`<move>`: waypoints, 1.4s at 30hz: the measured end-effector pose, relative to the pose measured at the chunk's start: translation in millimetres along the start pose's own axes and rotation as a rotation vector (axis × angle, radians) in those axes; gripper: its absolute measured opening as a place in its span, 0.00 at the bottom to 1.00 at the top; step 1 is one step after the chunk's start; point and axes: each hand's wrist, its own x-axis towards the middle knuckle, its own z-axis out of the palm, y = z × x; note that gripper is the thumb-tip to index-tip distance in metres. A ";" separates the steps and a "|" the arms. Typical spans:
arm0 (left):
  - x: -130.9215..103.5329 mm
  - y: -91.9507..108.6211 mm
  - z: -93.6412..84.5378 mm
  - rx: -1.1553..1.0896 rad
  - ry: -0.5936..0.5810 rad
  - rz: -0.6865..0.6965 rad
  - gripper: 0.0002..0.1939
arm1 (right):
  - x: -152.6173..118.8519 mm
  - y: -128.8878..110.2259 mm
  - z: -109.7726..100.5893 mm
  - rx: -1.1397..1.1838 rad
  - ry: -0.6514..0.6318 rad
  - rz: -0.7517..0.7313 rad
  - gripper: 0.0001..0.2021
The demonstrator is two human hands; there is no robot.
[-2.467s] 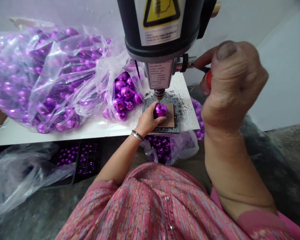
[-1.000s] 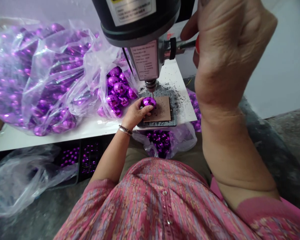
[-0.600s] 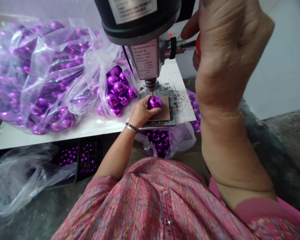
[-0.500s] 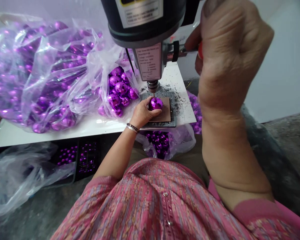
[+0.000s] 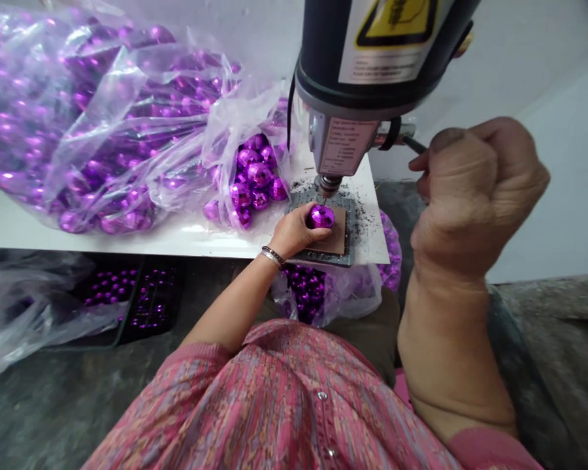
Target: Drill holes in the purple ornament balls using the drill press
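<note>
A shiny purple faceted ball (image 5: 322, 216) is gripped by my left hand (image 5: 294, 231), thumb and fingers around its sides. It rests on a brown board (image 5: 338, 236) on the grey base plate (image 5: 351, 225) of a small bench drill press (image 5: 345, 140). The drill chuck (image 5: 328, 185) stands right above the ball, its bit reaching down to the top; how deep it goes I cannot tell. My right hand (image 5: 475, 189) is closed round the drill press's feed lever (image 5: 415, 144), whose grip is hidden in the fingers.
Dark shavings (image 5: 367, 219) lie round the base plate on the white table (image 5: 200, 243). A big clear bag (image 5: 102, 130) of purple balls fills the left side, with loose balls (image 5: 257, 175) at its mouth. Below the table are another bag (image 5: 306, 294) of balls and dark crates (image 5: 149, 307).
My right hand has come lower with the lever. The view has shifted, so the drill press sits farther right. My left hand still holds the ball under the chuck.
</note>
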 end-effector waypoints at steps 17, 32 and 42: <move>-2.9 -0.4 1.0 0.026 -0.012 -0.001 0.28 | -22.0 20.2 2.6 -0.053 0.109 -0.095 0.21; -5.7 1.3 2.9 0.010 0.006 -0.011 0.28 | -37.3 47.0 12.9 -0.008 0.147 -0.096 0.25; -8.1 1.3 5.0 -0.007 0.025 0.003 0.26 | -0.2 12.3 3.6 -0.058 0.096 -0.091 0.24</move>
